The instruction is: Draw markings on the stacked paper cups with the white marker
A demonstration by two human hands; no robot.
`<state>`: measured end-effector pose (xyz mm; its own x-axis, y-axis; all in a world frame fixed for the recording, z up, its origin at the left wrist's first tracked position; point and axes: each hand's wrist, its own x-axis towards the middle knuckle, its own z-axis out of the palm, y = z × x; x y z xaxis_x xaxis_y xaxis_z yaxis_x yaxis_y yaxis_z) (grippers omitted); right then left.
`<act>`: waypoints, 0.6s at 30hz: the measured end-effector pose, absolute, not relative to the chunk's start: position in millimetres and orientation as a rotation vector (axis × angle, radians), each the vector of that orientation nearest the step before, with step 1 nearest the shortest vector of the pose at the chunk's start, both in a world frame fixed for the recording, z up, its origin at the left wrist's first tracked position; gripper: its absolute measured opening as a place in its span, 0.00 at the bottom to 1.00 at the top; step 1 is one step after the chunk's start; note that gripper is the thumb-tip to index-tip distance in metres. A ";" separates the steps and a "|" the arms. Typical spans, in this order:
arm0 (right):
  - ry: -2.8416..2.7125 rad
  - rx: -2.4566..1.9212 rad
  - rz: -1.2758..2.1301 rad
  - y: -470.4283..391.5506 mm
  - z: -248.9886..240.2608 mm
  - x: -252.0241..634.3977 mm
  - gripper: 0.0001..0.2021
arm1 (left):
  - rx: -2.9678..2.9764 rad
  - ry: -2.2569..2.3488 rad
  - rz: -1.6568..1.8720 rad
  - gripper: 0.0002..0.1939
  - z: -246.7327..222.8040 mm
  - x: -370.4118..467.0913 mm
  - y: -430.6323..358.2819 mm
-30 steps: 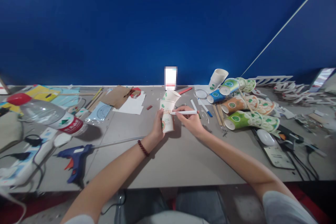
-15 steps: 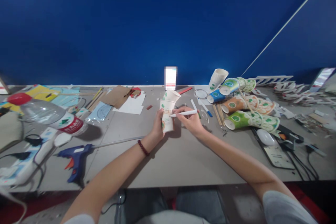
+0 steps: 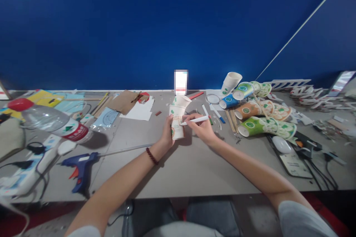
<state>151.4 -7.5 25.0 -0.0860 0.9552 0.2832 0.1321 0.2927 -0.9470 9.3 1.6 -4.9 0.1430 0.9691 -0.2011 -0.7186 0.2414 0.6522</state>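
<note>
Head view: left hand (image 3: 167, 136) wraps its fingers around joined paper cups (image 3: 177, 118) standing mid-table (image 3: 194, 170). Right hand (image 3: 202, 127) pinches a white pen (image 3: 195, 120), tip touching the cups. Loose coloured cups (image 3: 257, 116) lie to the right.

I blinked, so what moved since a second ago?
The pen in the right hand tilted, its tip dipping lower against the paper cup. The left hand kept gripping the cup; the glue gun and water bottle stayed put.
</note>
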 end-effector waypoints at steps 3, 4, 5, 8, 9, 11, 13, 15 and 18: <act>-1.496 -1.078 0.927 -8.0 26.4 151.2 0.06 | 0.440 0.700 1.306 0.20 -4.7 9.6 1.7; -1.496 -1.082 0.925 -8.1 26.7 151.1 0.06 | 0.438 0.706 1.311 0.21 -5.1 9.7 1.8; -1.495 -1.078 0.934 -8.2 26.9 151.1 0.06 | 0.442 0.709 1.313 0.21 -5.6 9.7 1.9; -1.480 -1.044 0.992 -8.2 26.3 150.6 0.04 | 0.473 0.718 1.307 0.22 -7.0 9.8 2.3; -1.474 -1.033 1.008 -8.2 25.8 150.4 0.04 | 0.484 0.724 1.303 0.23 -7.2 9.8 2.4; -1.468 -1.014 1.030 -8.5 25.1 150.1 0.04 | 0.503 0.725 1.294 0.23 -7.2 9.8 2.5; -1.467 -1.014 1.028 -8.8 24.8 150.2 0.04 | 0.512 0.712 1.292 0.23 -6.9 9.9 2.5; -1.474 -1.036 1.002 -8.9 24.9 150.6 0.05 | 0.497 0.708 1.304 0.22 -6.8 10.2 2.5; -1.482 -1.056 0.978 -8.5 25.0 151.2 0.05 | 0.475 0.708 1.310 0.22 -7.2 10.4 2.2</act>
<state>151.2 -8.5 25.0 -0.0895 0.9573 0.2748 0.1242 0.2844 -0.9506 10.4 2.2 -7.2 0.0998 0.9747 -0.2001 -0.7012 0.2115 0.6808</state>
